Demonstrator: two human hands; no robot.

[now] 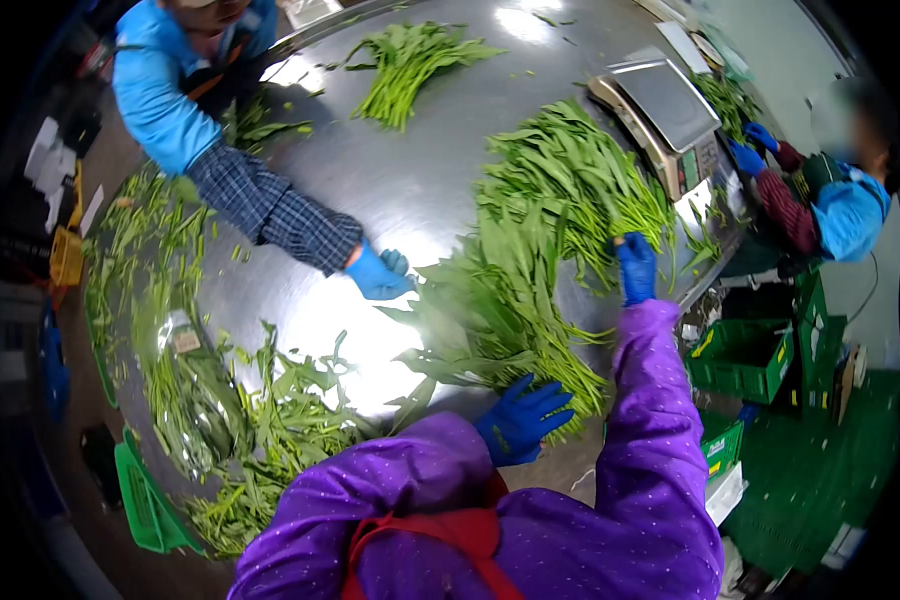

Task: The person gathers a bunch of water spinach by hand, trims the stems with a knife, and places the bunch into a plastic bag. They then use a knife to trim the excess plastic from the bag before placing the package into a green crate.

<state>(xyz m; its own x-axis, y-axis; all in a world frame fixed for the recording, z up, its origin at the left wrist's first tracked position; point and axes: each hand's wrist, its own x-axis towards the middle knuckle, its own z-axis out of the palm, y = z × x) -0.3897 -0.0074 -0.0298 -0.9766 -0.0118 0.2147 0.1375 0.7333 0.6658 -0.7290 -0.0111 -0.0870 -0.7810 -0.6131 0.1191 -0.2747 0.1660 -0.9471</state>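
Where the head camera looks down on the bench [440, 175], the heap of leafy greens [485, 295] lies just ahead of the person's left hand [520, 422] and to the left of the right hand [637, 270]; its long axis slants, with leaves toward the upper left and pale stems toward the lower right, so both hands are at the stem side; the left hand is nearer the lower stems, palm down with fingers spread wide, touching the near end of the heap and gripping nothing that shows; the right hand reaches farther out, to the stems of the upper bunch [560, 165], its fingers bent, though whether they close on any stem I cannot tell.

On the right, the bench edge passes close to the right hand, and the scale [660, 105] stands beyond it, just beside the upper bunch, so room on that side looks narrow; to the left, shiny metal spreads wider, but a co-worker's hand [380, 275] hangs over it near the leaf tips; loose greens [270, 455] lie on the bench to the left of the person's left sleeve [380, 480]; a separate far bunch [405, 75] lies well apart, across the bench.
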